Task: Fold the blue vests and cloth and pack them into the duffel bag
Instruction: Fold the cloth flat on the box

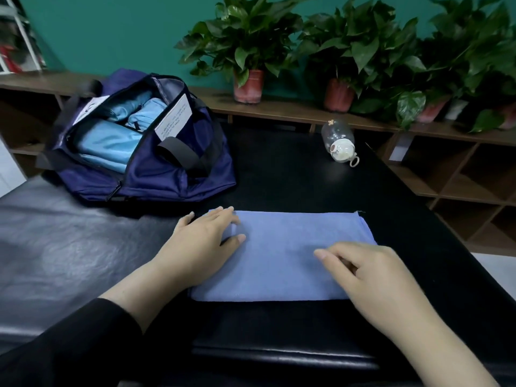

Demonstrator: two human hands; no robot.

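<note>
Both open hands [205, 241] flat on cloth [279, 252]

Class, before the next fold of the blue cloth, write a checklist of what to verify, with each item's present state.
1. Folded blue terry cloth lies flat on the black padded table: ok.
2. Left hand rests on its left end: ok.
3. Right hand rests on its right part: ok.
4. Navy fabric duffel bag is unzipped: ok.
5. Light blue folded vests are inside: ok.
6. Room left for the cloth: cannot tell.
</note>
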